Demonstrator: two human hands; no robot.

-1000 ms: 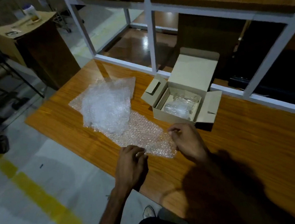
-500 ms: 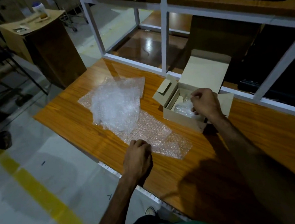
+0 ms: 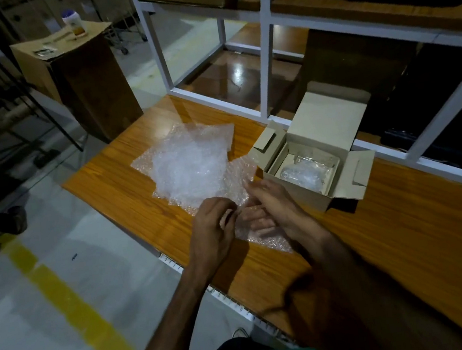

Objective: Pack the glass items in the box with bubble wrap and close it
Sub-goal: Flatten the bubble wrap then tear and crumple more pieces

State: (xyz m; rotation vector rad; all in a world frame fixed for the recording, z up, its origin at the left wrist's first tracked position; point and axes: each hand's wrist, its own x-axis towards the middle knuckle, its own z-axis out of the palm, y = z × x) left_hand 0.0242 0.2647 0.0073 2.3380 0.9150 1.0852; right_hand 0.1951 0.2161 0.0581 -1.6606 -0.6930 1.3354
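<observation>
A flat sheet of bubble wrap (image 3: 265, 238) lies at the near edge of the wooden table (image 3: 410, 232), and a crumpled heap of bubble wrap (image 3: 190, 168) sits on its far end. My left hand (image 3: 213, 227) pinches the sheet's raised edge with curled fingers. My right hand (image 3: 276, 207) is right beside it, its fingers seen blurred through the sheet; its grip is unclear. The open cardboard box (image 3: 310, 196) stands to the right, flaps out, holding a bubble-wrapped bundle (image 3: 302, 173) and a clear glass item (image 3: 300, 160) behind it.
A white metal frame (image 3: 265, 66) runs along the table's far side, just behind the box. A tall brown carton (image 3: 86, 82) with a jar on top stands on the floor at left. A yellow floor line (image 3: 73, 309) passes left of the table.
My right hand has pulled back from the box to the near sheet of bubble wrap. My left hand has risen off the table edge and pinches the sheet.
</observation>
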